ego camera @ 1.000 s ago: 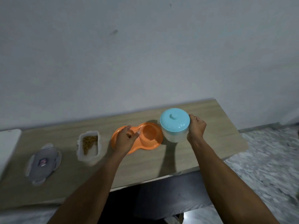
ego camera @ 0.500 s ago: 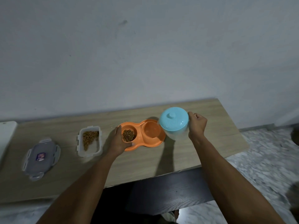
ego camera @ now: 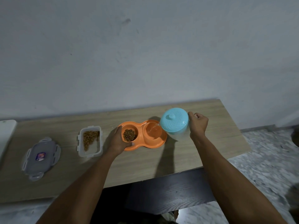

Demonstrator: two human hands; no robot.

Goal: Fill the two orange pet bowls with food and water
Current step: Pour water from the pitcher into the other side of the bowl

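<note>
An orange double pet bowl [ego camera: 159, 143] sits on the wooden table [ego camera: 161, 160]. Its left cup holds brown kibble [ego camera: 129, 135]. Water streams into the right cup [ego camera: 153, 132] from a clear jug with a light blue lid [ego camera: 175, 122], which is tilted to the left. My right hand [ego camera: 198, 124] grips the jug's handle at its right side. My left hand [ego camera: 119, 140] holds the left end of the orange bowl, thumb on the front rim.
A clear food container [ego camera: 90, 143] with some kibble stands left of the bowl. Its grey clip lid [ego camera: 41, 157] lies further left. A white object [ego camera: 6, 135] is at the far left edge. A dark bench [ego camera: 169, 189] and speckled floor lie below the table's front edge.
My left hand settled on the bowl's left end, uncovering the kibble. My right hand tipped the jug to the left and water now runs into the right cup.
</note>
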